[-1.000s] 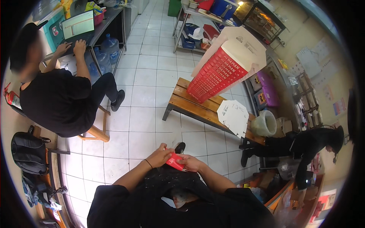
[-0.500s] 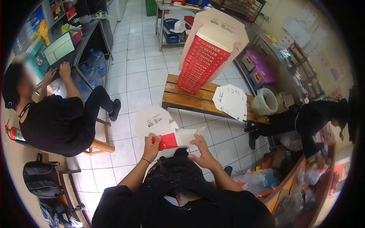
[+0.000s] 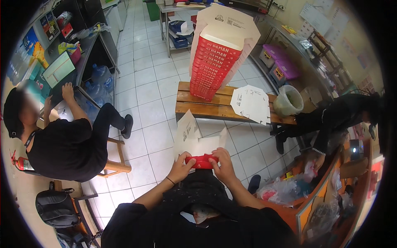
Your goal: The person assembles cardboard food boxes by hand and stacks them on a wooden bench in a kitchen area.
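In front of my body I hold a partly folded cardboard box point(image 3: 205, 145), with its pale lid panel standing up on the far side and its red front panel facing me. My left hand point(image 3: 180, 169) grips the left end of the red panel, thumb on top. Around the right end close the fingers of my right hand point(image 3: 224, 167), its thumb pressed to the red card. Beyond, a tall stack of red folded boxes point(image 3: 215, 62) with pale open lids stands on a wooden bench point(image 3: 215, 110). A flat white box blank point(image 3: 251, 103) lies beside it.
A seated person point(image 3: 62, 140) works at a laptop point(image 3: 59, 69) on the left. At the right another person point(image 3: 335, 118) bends over a counter holding plastic bags point(image 3: 285, 191). A pale bucket point(image 3: 288, 101) stands at the bench's right end. Water jugs point(image 3: 99, 76) sit under the left desk.
My right hand has come in from beside the box and closed on the red panel. The box has turned to face me squarely, and its lid panel has tilted up.
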A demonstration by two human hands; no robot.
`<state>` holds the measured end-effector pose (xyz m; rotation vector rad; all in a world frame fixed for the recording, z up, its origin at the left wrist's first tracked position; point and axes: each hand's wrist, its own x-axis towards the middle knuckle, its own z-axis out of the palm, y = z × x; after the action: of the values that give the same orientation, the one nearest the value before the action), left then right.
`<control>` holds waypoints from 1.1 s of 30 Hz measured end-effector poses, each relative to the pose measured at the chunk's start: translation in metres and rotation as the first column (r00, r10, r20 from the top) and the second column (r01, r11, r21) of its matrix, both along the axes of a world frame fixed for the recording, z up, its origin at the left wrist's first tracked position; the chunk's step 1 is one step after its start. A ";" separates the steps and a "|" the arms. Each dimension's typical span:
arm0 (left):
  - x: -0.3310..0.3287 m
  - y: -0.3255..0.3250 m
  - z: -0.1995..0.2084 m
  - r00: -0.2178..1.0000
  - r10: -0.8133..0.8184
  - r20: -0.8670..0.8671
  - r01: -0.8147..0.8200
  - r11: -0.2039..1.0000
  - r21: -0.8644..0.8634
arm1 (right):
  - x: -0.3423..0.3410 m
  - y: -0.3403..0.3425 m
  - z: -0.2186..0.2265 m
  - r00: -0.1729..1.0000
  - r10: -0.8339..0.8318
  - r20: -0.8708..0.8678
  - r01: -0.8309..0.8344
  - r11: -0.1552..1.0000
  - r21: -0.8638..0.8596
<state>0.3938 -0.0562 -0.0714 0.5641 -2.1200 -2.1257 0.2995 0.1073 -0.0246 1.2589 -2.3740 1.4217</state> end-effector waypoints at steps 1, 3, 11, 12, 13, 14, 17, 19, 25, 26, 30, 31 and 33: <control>0.002 -0.002 0.000 0.998 -0.056 -0.007 0.055 0.992 -0.110 | -0.002 0.001 0.000 0.997 0.067 0.035 -0.069 0.997 0.039; 0.001 -0.001 -0.004 0.991 -0.123 -0.050 0.115 0.984 -0.137 | -0.002 -0.001 0.000 0.992 0.111 0.057 -0.117 0.987 0.109; 0.006 -0.020 0.015 0.999 0.010 0.037 -0.020 0.962 0.272 | -0.012 0.022 -0.018 0.945 0.178 0.274 -0.191 0.981 0.023; 0.008 -0.030 0.013 0.994 0.080 0.075 -0.103 0.918 0.382 | -0.021 0.035 -0.029 0.962 -0.010 0.273 -0.009 0.998 0.070; 0.012 -0.041 0.011 0.996 0.074 0.047 -0.088 0.839 0.538 | -0.029 0.046 -0.035 0.944 -0.198 0.264 0.173 0.978 0.116; 0.017 -0.051 0.009 0.997 0.073 0.018 -0.066 0.732 0.679 | -0.033 0.056 -0.032 0.945 -0.197 0.262 0.171 0.978 0.119; 0.027 -0.071 0.000 0.989 -0.130 -0.072 0.125 0.471 0.873 | -0.032 0.071 -0.019 0.887 -0.196 0.419 0.053 0.943 0.329; 0.026 -0.068 -0.001 0.992 -0.124 -0.034 0.081 0.396 0.915 | -0.026 0.061 -0.001 0.693 -0.070 0.717 -0.027 0.992 0.123; 0.004 -0.046 -0.066 0.923 0.325 0.208 -0.381 0.848 0.369 | -0.002 0.022 0.043 0.834 0.182 0.521 -0.483 0.697 0.530; -0.002 -0.045 -0.071 0.943 0.331 -0.014 -0.320 0.921 0.224 | 0.003 0.019 0.040 0.836 0.176 0.520 -0.476 0.704 0.527; -0.004 -0.027 -0.049 0.980 -0.055 -0.191 -0.036 0.895 -0.444 | 0.017 0.004 0.046 0.837 0.356 0.416 -0.545 0.479 0.688; -0.006 -0.024 -0.030 0.981 -0.063 -0.185 -0.027 0.894 -0.447 | 0.014 0.001 0.050 0.830 0.369 0.419 -0.537 0.324 0.779; -0.003 -0.018 0.019 0.941 -0.213 -0.264 0.041 0.844 -0.534 | 0.011 -0.010 0.058 0.809 0.377 0.450 -0.492 0.017 0.870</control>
<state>0.3908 -0.0740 -0.0527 0.0183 -2.4376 -1.4408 0.3106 0.0977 0.0334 2.3569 -3.1496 -0.5452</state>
